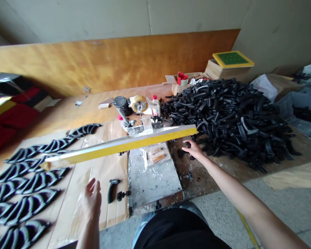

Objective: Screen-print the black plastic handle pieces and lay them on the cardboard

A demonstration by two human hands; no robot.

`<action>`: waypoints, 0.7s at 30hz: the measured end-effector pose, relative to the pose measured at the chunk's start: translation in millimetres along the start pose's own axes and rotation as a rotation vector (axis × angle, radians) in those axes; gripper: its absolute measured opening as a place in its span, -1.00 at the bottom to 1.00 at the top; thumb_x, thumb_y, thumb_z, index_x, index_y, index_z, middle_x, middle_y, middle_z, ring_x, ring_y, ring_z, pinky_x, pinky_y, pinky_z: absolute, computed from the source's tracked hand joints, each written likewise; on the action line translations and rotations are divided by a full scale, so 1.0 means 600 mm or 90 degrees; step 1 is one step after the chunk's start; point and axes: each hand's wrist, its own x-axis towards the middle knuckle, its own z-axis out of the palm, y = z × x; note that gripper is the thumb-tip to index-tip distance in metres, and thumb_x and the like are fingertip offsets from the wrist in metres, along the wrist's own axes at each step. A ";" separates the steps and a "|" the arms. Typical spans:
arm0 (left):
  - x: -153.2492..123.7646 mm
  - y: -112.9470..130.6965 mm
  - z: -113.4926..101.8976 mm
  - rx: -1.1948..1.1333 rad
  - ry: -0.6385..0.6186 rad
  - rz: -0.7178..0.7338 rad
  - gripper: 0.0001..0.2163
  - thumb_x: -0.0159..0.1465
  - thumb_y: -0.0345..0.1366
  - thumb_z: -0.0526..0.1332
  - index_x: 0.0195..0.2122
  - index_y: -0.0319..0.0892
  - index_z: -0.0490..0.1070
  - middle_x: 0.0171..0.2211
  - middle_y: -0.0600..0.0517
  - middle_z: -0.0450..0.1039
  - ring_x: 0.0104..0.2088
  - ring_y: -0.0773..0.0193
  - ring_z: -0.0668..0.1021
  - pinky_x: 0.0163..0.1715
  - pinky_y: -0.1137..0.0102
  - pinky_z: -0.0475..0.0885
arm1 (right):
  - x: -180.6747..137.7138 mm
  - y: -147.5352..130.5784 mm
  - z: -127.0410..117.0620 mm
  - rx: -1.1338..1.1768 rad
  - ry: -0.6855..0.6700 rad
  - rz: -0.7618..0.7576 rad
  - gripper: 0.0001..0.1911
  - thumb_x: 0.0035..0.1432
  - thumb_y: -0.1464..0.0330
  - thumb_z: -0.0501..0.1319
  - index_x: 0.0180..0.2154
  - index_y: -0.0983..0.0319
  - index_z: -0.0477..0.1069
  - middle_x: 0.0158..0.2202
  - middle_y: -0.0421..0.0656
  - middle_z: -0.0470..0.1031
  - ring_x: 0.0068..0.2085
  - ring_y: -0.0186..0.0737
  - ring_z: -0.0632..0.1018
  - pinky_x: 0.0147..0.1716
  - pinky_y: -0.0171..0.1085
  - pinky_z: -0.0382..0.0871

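Observation:
My left hand point(91, 197) hovers flat and open over the cardboard sheet point(98, 162), just left of a single black curved plastic piece point(112, 189) lying there. My right hand point(193, 150) reaches to the near edge of a big heap of black plastic pieces point(233, 117), fingers curled on one black piece point(187, 145). A yellow-edged screen frame point(124, 145) is raised at a slant between the hands, hinged on a clamp point(142, 126) above a grey metal base plate point(152, 176).
Rows of black pieces point(23, 186) lie laid out on the left. A black can point(122, 104), tape roll point(138, 103) and small bottle point(156, 105) stand behind the clamp. A boxed green-and-yellow screen point(232, 59) sits far right. Red fabric point(12, 114) lies far left.

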 end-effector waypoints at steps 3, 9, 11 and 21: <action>-0.009 0.035 0.015 -0.086 -0.044 -0.045 -0.38 0.15 0.10 0.17 0.13 -0.23 0.39 -0.09 -0.15 0.51 -0.22 0.10 0.61 -0.11 0.13 0.52 | -0.014 -0.070 0.030 0.203 -0.117 -0.064 -0.64 0.02 0.30 0.30 -0.09 0.20 0.46 -0.30 -0.21 0.53 -0.38 -0.30 0.53 -0.33 -0.29 0.45; -0.009 0.054 0.040 -0.152 -0.088 -0.006 -0.43 0.16 0.08 0.21 0.09 -0.20 0.43 -0.15 -0.08 0.52 -0.23 0.16 0.59 -0.10 0.16 0.54 | -0.007 -0.173 0.133 0.436 -0.127 -0.150 -0.63 -0.11 0.20 0.43 -0.31 0.22 0.39 -0.31 -0.22 0.54 -0.20 -0.22 0.58 -0.05 -0.20 0.43; -0.008 0.050 0.041 -0.141 -0.099 -0.006 -0.44 0.18 0.07 0.20 0.10 -0.19 0.43 -0.20 -0.06 0.53 -0.25 0.16 0.60 -0.11 0.16 0.54 | 0.003 -0.171 0.163 0.409 -0.136 -0.137 -0.63 -0.10 0.17 0.43 -0.33 0.23 0.40 -0.28 -0.18 0.57 -0.17 -0.16 0.59 -0.03 -0.15 0.43; -0.014 0.081 0.026 -0.186 -0.063 -0.016 -0.52 0.19 0.03 0.22 0.04 -0.17 0.45 -0.10 -0.08 0.53 -0.16 0.17 0.59 -0.10 0.19 0.55 | -0.012 -0.134 0.174 -0.238 -0.048 -0.465 -0.51 0.22 0.19 0.29 0.15 0.19 0.41 0.24 -0.01 0.36 0.26 -0.01 0.32 0.24 -0.02 0.18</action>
